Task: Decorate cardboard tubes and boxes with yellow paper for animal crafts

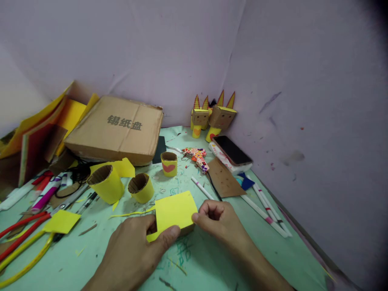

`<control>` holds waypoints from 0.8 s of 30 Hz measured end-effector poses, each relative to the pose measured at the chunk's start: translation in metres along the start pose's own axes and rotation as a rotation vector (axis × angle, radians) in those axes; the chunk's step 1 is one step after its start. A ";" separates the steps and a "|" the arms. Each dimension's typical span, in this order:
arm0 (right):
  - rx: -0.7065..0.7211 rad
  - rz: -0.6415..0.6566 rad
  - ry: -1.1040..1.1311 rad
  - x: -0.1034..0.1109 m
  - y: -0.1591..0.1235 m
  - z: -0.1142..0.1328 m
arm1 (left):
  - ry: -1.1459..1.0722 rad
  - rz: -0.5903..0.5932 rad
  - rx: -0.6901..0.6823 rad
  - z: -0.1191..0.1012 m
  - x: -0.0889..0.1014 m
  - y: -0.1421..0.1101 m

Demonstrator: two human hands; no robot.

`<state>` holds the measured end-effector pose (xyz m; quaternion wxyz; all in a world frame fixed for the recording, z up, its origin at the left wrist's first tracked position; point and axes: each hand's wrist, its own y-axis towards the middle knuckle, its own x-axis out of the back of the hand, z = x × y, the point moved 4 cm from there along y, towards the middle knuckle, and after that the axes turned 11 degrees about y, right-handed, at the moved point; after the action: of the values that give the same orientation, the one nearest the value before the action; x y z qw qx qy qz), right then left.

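A small box covered in yellow paper (pixel 174 210) lies on the green table near the front. My left hand (pixel 138 246) grips its left and front side, thumb pressed along the front edge, fingers curled under. My right hand (pixel 220 218) is curled in a fist, pinching the box's right edge. Two yellow-wrapped cardboard tubes (pixel 107 184) (pixel 141 188) lie just behind the box. A shorter tube with a pink heart (pixel 169 163) stands farther back.
A flat cardboard box (pixel 117 129) and coloured paper sheets (pixel 45 125) fill the back left. Two cardboard figures (pixel 212 117) stand in the corner by a phone (pixel 232 150). Pens (pixel 266 210) lie right, markers and scissors (pixel 45 198) left, and a glue gun (pixel 197 155) sits at the middle back.
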<state>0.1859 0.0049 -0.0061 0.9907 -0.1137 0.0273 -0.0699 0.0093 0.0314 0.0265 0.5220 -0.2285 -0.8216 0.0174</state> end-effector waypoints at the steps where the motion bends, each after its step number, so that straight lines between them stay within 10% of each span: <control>1: 0.000 -0.002 -0.008 0.000 0.000 0.000 | 0.023 -0.002 0.025 0.000 0.001 0.001; 13: -0.017 -0.035 0.248 0.013 0.002 -0.005 | -0.024 0.047 0.020 -0.004 -0.001 0.004; 24: 0.122 -0.044 -0.100 0.000 -0.007 0.007 | 0.017 -0.023 0.025 -0.005 -0.004 0.003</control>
<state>0.1851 -0.0002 0.0019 0.9941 -0.0568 -0.0291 -0.0872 0.0156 0.0311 0.0244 0.5319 -0.2130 -0.8194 0.0197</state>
